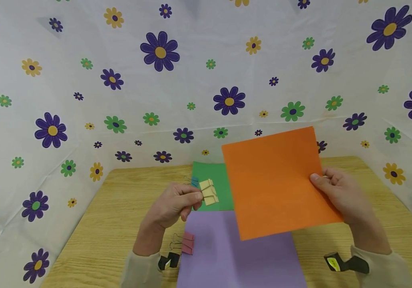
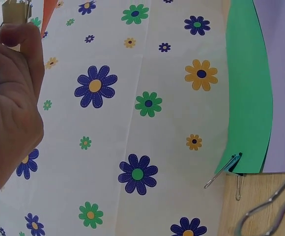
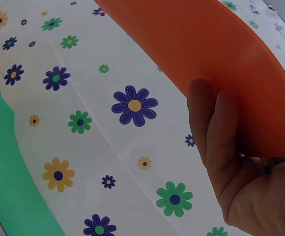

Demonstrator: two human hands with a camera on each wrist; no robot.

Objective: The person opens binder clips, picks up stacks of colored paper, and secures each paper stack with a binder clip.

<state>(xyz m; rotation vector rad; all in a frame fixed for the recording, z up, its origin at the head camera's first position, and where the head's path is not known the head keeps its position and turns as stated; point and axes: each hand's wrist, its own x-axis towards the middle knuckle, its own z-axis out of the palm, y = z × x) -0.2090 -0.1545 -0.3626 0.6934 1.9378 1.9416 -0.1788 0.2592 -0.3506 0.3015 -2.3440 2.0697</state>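
My left hand pinches a pale yellow binder clip between thumb and fingers, in the air above the green sheet. At the top left of the left wrist view the same clip shows only in part. An orange sheet of paper is held up at its right edge by my right hand, thumb in front and fingers behind. In the right wrist view those fingers lie against the back of the sheet, which bends. Clip and orange sheet are apart.
A purple sheet lies on the wooden table, with a pink binder clip on its left edge. Behind it lies a green sheet with a blue binder clip at its left edge. A flowered white cloth surrounds the table.
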